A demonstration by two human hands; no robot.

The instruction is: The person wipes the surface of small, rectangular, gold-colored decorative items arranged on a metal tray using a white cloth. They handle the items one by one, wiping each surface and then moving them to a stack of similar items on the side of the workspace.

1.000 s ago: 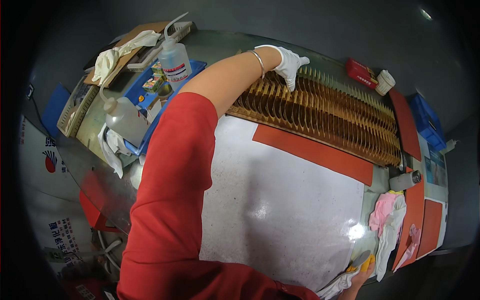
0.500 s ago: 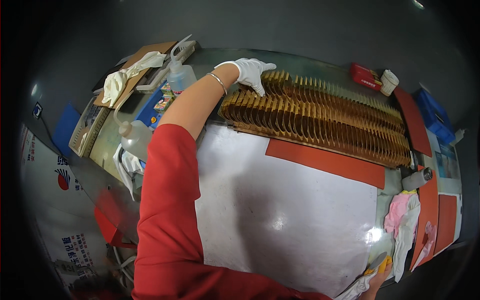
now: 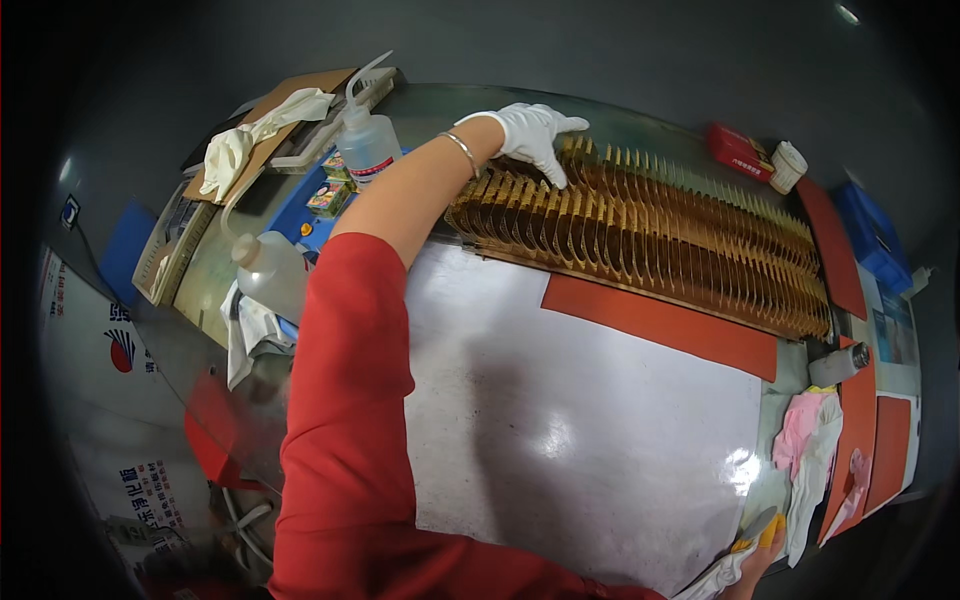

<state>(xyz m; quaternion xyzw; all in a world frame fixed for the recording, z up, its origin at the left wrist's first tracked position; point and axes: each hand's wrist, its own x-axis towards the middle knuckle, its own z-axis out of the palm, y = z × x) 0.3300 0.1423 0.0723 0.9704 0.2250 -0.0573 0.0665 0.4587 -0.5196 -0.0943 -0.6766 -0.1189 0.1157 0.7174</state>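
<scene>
Gloved in white, the left hand (image 3: 530,135) lies at the far left end of a long rack of upright golden-brown plates (image 3: 650,235), fingers spread loosely and laid over the tops of the first few plates, gripping nothing that shows. A thin bracelet (image 3: 462,153) circles the wrist, and the red sleeve (image 3: 345,400) runs from the near edge up to the elbow.

The rack stretches from far left toward the right across the counter (image 3: 440,100), its plates standing on edge in close rows. Just near it lies a long red strip (image 3: 660,320), and nearer still a large pale shiny sheet (image 3: 580,430) covers most of the work surface.

Down at the near right corner the right hand (image 3: 755,555) barely enters the view, also in a white glove; whether it is spread or closed around the small yellow-tipped thing beside it cannot be told.

Left of the arm stand two clear squeeze bottles (image 3: 368,145) with bent spouts, one far, one nearer, with crumpled white cloths (image 3: 240,140) by a piece of brown cardboard (image 3: 290,100). At the far right sit a red box (image 3: 740,152) and a small white cup (image 3: 787,165). Pink and white rags (image 3: 810,440) lie at the right edge, near a small grey cylinder (image 3: 838,365).
</scene>
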